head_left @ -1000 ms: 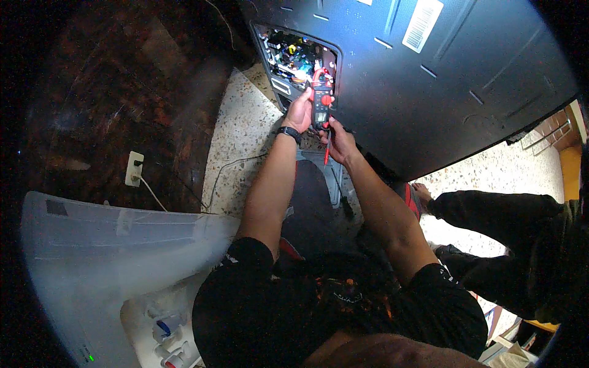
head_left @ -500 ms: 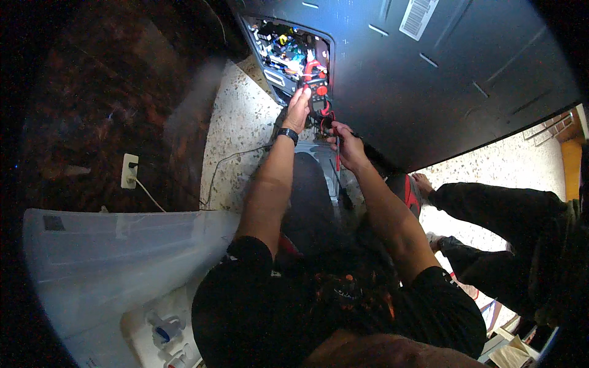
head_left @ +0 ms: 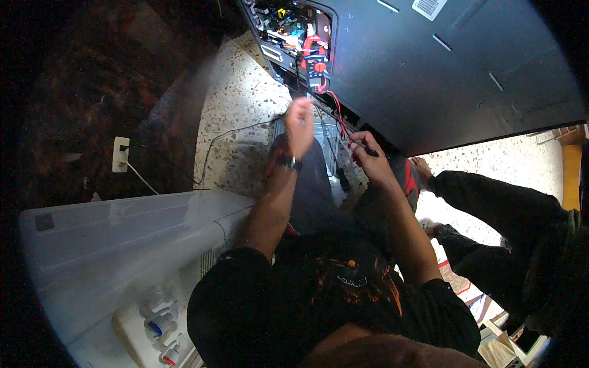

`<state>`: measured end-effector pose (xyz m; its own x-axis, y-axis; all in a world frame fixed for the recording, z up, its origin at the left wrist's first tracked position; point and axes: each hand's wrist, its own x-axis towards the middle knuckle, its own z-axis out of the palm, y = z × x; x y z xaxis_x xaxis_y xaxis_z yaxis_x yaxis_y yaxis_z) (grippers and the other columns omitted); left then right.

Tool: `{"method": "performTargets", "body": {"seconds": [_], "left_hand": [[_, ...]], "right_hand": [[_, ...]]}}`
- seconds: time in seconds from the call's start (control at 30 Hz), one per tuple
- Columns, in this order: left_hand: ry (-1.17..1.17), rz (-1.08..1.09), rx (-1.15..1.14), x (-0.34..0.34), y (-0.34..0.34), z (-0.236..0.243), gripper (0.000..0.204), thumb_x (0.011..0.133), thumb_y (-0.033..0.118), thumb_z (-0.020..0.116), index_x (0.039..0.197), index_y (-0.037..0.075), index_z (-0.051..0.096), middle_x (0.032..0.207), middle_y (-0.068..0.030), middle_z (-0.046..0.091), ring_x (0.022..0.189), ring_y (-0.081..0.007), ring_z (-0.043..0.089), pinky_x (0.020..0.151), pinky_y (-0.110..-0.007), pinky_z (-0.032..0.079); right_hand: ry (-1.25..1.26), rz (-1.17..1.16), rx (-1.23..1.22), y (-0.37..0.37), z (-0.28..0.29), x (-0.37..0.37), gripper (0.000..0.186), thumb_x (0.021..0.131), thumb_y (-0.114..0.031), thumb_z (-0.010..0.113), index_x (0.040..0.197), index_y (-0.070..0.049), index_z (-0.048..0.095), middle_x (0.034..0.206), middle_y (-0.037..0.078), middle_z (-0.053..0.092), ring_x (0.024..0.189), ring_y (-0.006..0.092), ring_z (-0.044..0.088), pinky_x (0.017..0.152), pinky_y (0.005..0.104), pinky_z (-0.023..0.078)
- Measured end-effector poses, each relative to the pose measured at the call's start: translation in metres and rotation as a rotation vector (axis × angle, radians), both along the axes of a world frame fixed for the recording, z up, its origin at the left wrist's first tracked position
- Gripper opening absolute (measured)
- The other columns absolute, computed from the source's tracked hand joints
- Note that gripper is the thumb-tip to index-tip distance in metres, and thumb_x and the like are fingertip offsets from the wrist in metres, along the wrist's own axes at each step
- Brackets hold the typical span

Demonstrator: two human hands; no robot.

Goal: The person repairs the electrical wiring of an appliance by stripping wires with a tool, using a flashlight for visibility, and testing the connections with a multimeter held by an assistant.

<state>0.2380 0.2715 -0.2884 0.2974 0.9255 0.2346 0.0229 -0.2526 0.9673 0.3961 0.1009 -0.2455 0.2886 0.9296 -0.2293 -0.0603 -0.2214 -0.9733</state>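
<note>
A red-and-black clamp meter (head_left: pixel 316 69) rests unheld at the lower part of an open panel in a dark appliance (head_left: pixel 417 73), among exposed wiring and circuit parts (head_left: pixel 288 27). Red and black test leads (head_left: pixel 339 112) hang from it. My left hand (head_left: pixel 299 127), smeared by motion, is just below the meter and apart from it; its fingers are unclear. My right hand (head_left: pixel 374 161), lower and to the right, has its fingers closed on a black test probe (head_left: pixel 369 150) at the end of the leads.
A dark mottled panel (head_left: pixel 123 73) carries a wall socket (head_left: pixel 121 154) with plugs. A translucent white housing with fittings (head_left: pixel 123 239) lies lower left. Speckled floor (head_left: pixel 227 92) shows beneath, with loose cables. Another person's dark-trousered legs (head_left: pixel 491 202) and bare feet are at the right.
My left hand has let go of the meter and dropped below it. My right hand has moved down and right with a probe. The appliance now appears higher in view.
</note>
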Motion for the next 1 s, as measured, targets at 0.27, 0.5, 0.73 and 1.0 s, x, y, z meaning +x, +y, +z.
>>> {"method": "performTargets", "body": {"seconds": [0.27, 0.5, 0.73, 1.0], "left_hand": [[0.15, -0.522, 0.491, -0.001, -0.078, 0.098, 0.04, 0.091, 0.014, 0.072, 0.13, 0.005, 0.067, 0.13, -0.0127, 0.065, 0.122, -0.0323, 0.06, 0.105, -0.042, 0.045], [-0.117, -0.311, -0.339, 0.009, -0.079, 0.071, 0.016, 0.105, 0.018, 0.058, 0.108, 0.005, 0.066, 0.105, -0.0055, 0.069, 0.097, -0.0175, 0.065, 0.09, -0.035, 0.051], [-0.765, 0.032, -0.485, 0.0, -0.013, 0.04, 0.025, 0.109, 0.027, 0.049, 0.12, 0.007, 0.056, 0.091, -0.0015, 0.058, 0.081, -0.0126, 0.055, 0.071, -0.032, 0.048], [-0.893, 0.055, -0.702, 0.009, 0.046, 0.064, 0.02, 0.1, 0.025, 0.06, 0.108, 0.007, 0.064, 0.088, 0.0025, 0.052, 0.072, -0.0111, 0.049, 0.059, -0.028, 0.039]], "right_hand": [[-0.668, 0.527, 0.147, 0.021, 0.022, 0.024, 0.037, 0.088, -0.011, 0.063, 0.123, -0.002, 0.064, 0.125, 0.023, 0.067, 0.118, 0.0421, 0.062, 0.097, 0.0461, 0.051], [-0.109, 0.316, -0.146, 0.027, 0.029, 0.007, 0.027, 0.1, -0.016, 0.059, 0.124, -0.006, 0.064, 0.104, 0.013, 0.068, 0.085, 0.0226, 0.07, 0.076, 0.0363, 0.056], [0.44, 0.112, -0.119, -0.021, 0.014, 0.021, 0.043, 0.101, -0.013, 0.058, 0.142, -0.005, 0.047, 0.113, 0.012, 0.066, 0.091, 0.021, 0.068, 0.075, 0.0318, 0.056], [1.012, 0.012, 0.205, -0.035, 0.05, 0.02, 0.073, 0.095, -0.002, 0.055, 0.161, -0.006, 0.025, 0.15, 0.022, 0.049, 0.125, 0.0305, 0.062, 0.101, 0.0403, 0.054]]}}
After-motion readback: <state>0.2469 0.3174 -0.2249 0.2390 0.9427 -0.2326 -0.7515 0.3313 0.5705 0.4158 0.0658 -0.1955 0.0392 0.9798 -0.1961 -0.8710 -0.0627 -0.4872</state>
